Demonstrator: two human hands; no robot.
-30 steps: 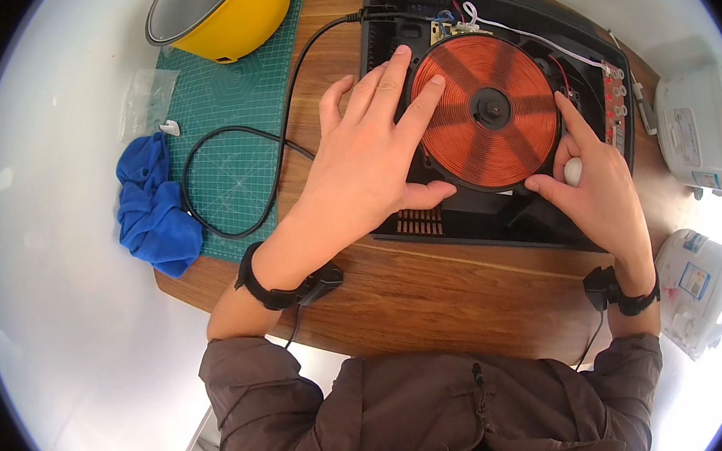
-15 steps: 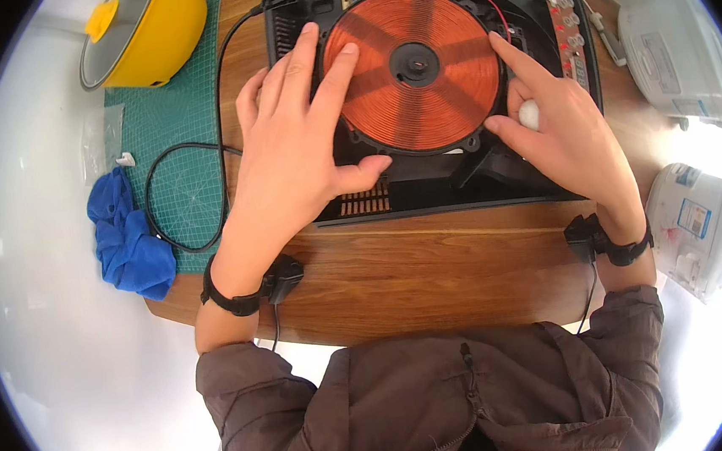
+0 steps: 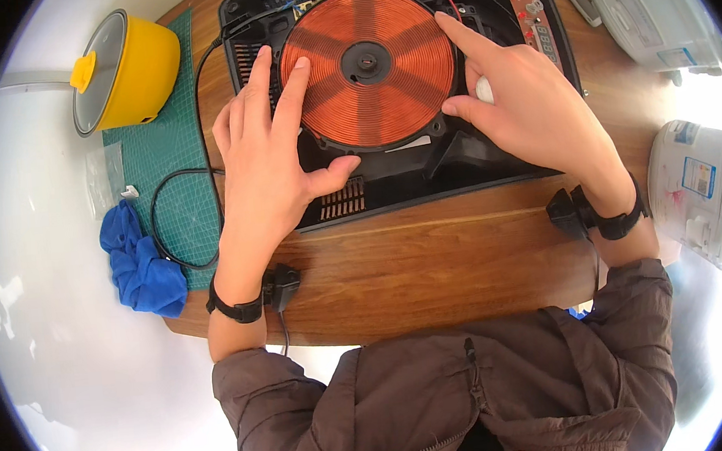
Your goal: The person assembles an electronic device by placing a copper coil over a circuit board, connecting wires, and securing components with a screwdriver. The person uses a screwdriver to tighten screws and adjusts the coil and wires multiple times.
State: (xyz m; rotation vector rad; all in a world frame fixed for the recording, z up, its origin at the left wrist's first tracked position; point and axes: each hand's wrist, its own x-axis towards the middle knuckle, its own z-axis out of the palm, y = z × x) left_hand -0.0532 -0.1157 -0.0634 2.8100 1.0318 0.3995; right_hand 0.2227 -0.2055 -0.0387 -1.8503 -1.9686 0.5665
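Note:
A round copper coil point(image 3: 335, 113) with a dark hub sits in the opened black housing of an induction cooker point(image 3: 399, 176). My left hand point(image 3: 266, 152) is open, fingers spread, along the coil's left edge; its index fingertip lies over the windings, its thumb over the housing near a slotted vent. At the coil's right edge, the index finger and thumb of my right hand point(image 3: 529, 98) reach the rim. Its other fingers curl round a small white lump point(image 3: 484, 89), mostly hidden, whose kind I cannot make out.
A circuit board with red lights point(image 3: 528, 9) lies in the housing's right side. Left are a yellow pot point(image 3: 142, 77), green cutting mat point(image 3: 177, 155), black cable point(image 3: 154, 212) and blue cloth point(image 3: 140, 268). Right are a white-handled tool point(image 3: 579, 3) and two pale containers point(image 3: 649, 12) point(image 3: 697, 190).
The whole view has turned and shifted, so the coil and housing appear further left and tilted. Both hands keep nearly the same places on the coil's edges.

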